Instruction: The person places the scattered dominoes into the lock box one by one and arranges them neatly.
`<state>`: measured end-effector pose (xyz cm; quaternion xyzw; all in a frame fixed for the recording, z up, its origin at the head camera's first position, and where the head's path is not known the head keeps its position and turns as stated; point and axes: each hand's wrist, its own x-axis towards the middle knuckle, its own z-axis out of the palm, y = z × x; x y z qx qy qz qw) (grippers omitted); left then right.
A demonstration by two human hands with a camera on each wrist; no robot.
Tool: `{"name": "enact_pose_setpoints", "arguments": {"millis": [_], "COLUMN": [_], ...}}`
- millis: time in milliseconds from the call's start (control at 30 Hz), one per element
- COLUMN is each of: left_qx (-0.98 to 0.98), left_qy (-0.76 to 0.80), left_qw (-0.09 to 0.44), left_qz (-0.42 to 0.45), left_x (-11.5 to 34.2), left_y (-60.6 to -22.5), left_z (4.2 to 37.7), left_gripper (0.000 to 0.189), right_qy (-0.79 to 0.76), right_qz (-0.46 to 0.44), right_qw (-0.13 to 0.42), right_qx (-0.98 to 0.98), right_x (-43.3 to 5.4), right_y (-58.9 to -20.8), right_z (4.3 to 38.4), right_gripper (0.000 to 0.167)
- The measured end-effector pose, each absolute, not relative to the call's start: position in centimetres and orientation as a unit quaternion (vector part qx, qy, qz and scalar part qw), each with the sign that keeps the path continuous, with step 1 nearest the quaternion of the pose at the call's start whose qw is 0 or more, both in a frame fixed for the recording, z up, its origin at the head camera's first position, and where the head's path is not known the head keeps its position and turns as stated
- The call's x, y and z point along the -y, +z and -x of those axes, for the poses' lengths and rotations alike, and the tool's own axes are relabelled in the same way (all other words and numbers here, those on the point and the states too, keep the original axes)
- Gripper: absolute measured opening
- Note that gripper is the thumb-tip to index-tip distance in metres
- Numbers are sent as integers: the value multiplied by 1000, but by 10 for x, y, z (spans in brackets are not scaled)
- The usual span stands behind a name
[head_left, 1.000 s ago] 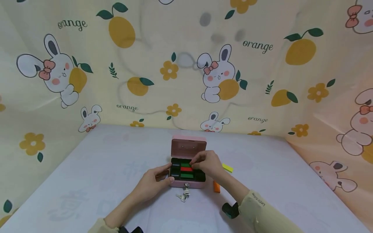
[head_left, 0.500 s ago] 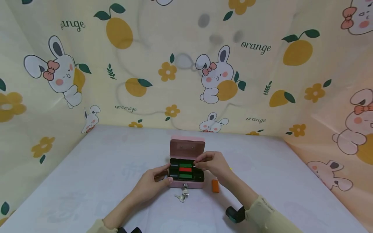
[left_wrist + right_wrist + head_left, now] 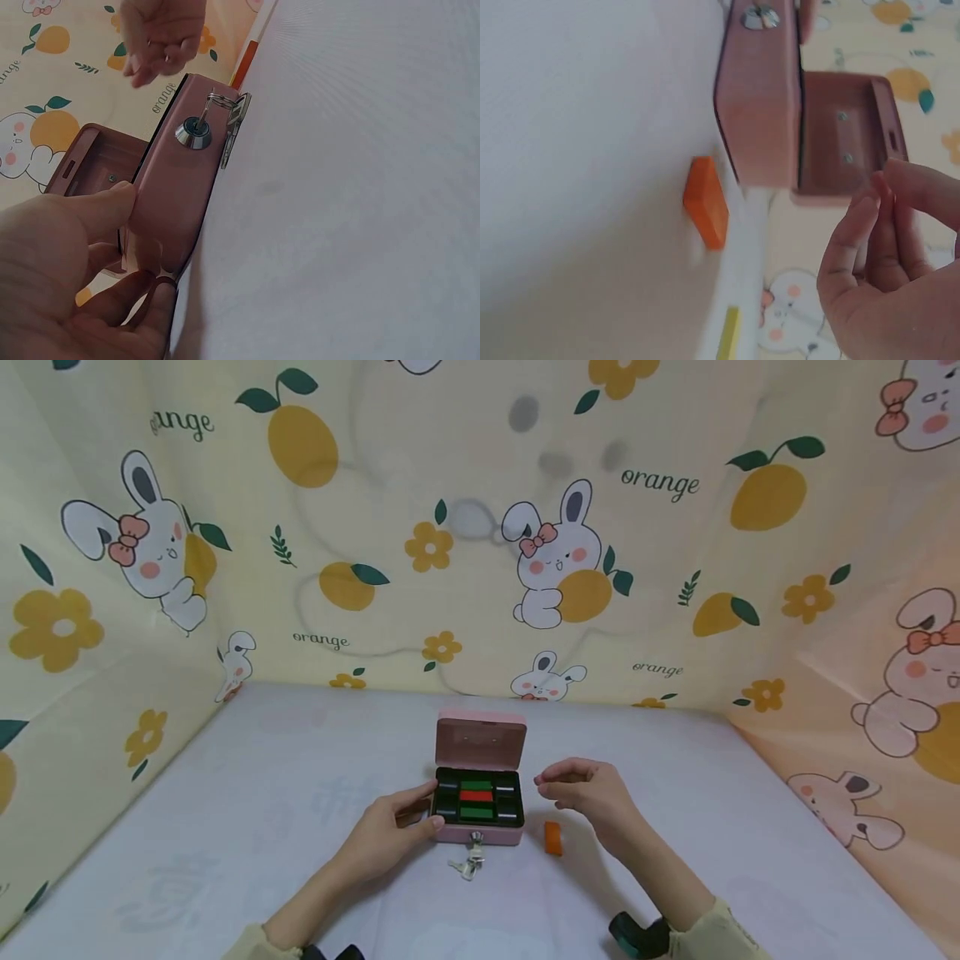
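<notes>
A pink metal cash box (image 3: pixel 454 834) stands with its lid (image 3: pixel 480 743) raised. Its black tray (image 3: pixel 447 818) has two green blocks (image 3: pixel 477 814) and a red block (image 3: pixel 476 796) in its middle column. My left hand (image 3: pixel 386 835) grips the box's left side, its thumb at the front corner, as the left wrist view also shows. To the right of the box my right hand (image 3: pixel 596 792) hovers with loosely bent fingers, and nothing shows between them. Keys (image 3: pixel 471 863) hang from the front lock (image 3: pixel 193 133).
An orange block (image 3: pixel 553 839) lies on the white tabletop (image 3: pixel 315 743) right of the box. A yellow block (image 3: pixel 729 334) shows in the right wrist view; the head view does not show it. Patterned cloth (image 3: pixel 360 527) rises behind and at both sides.
My right hand has moved from over the tray out to the right, away from the box. The yellow block has gone from sight in the head view. My left hand stays put.
</notes>
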<state>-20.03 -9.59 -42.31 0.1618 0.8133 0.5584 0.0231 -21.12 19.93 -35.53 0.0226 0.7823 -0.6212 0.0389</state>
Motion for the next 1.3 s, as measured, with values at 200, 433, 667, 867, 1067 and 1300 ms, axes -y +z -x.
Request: {"name": "enact_pose_setpoints", "arguments": {"millis": [200,433,667,867,1067,1300], "left_qx": [-817,-815,-811,-808,-807,-807], "left_qy": [555,558,563,565,567,566], "left_qw": [23,22,20,22,19,16], "left_qz": [-155,-156,-159,-164,-165,-169], "left_x": [96,96,96,97,97,97], "left_y": [-422,-422,-421,-424,-425,-424], "left_z": [201,201,200,200,200,197], "left_gripper": [62,62,62,64,63,63], "right_qy": [-639,-636,-624,-607,-604,-577], "right_qz": [-35,-50,-70,-103,-123,-126], "right_qw": [24,25,17,33,49,35], "right_qx": [-768,-769,-778,-787,-786,-807], "right_x": [-229,-270,-286,-284,-278,-274], "right_y": [-347,-349,-361,-379,-387,-394], "right_z": [202,198,208,222,229,233], "right_gripper": [26,32,40,46,52,46]}}
